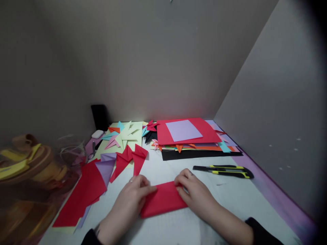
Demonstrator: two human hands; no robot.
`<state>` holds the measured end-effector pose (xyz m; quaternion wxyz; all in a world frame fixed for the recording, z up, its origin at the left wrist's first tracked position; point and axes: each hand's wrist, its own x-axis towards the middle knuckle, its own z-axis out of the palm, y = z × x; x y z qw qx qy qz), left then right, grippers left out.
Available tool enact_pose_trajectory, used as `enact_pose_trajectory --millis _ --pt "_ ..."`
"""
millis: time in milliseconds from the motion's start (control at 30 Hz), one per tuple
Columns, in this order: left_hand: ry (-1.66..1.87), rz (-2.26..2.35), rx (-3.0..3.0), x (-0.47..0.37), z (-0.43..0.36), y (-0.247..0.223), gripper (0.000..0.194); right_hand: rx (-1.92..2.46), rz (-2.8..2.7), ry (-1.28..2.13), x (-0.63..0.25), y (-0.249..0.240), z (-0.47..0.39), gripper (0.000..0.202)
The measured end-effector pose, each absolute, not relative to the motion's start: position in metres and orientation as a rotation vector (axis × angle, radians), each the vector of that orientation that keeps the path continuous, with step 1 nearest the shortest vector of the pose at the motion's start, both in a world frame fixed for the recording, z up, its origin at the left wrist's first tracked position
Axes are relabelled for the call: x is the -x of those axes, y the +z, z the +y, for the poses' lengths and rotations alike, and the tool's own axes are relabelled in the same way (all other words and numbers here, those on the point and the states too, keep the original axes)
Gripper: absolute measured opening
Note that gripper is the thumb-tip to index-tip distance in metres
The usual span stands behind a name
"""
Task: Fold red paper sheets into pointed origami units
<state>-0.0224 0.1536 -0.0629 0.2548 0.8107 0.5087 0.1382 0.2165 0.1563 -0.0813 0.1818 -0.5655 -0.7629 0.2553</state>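
Observation:
A red sheet of paper (163,200), folded over into a rectangle, lies on the white table surface in front of me. My left hand (134,195) is closed at its upper left corner, the thumb lying on top of the paper. At the upper right corner my right hand (192,189) pinches the edge between thumb and fingers. Just beyond my left hand are folded red paper pieces (139,158). A black and yellow utility knife (224,171) rests to the right of my right hand.
On the left are red sheets (79,195), a lilac folded piece (106,166) and a brown-yellow container (28,177). Behind lie origami pieces (125,134) and a stack of coloured paper topped by a lilac square (184,130). A black phone (99,116) leans against the wall.

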Motion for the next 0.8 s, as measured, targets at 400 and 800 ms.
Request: enact_pose_trajectory --millis 400,800 --pt "-0.005 0.97 -2.591 0.016 0.181 -0.044 0.034 1.221 -2.436 0.447 -0.198 -0.077 0.136 0.031" --pt "0.035 0.974 -2.549 0.016 0.185 -0.05 0.038 0.94 -2.624 0.286 -0.187 -0.083 0.108 0.023"
